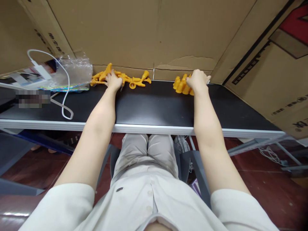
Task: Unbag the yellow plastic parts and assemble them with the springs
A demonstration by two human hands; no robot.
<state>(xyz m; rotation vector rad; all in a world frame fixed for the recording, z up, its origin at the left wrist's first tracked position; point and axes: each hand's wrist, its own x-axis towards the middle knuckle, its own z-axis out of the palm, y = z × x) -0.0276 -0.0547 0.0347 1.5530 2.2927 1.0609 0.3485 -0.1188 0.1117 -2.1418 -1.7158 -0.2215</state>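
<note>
Two hands set to two yellow groups

At upper centre-left of the frame, the left hand (113, 81) is laid, fingers spread, over branching yellow parts (107, 72); at upper right, the right hand (198, 79) is curled at flared, cup-like yellow pieces (178, 87). Whether anything is gripped cannot be told. Pieces are best taken singly, so that the thin coiled springs (122, 88) are not snagged. Smooth, plastic-looking surfaces are set against the satin black tabletop (154, 109).

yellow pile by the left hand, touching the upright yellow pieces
Apart: the head view shows black tabletop between the yellow pile and the upright yellow pieces.
</note>
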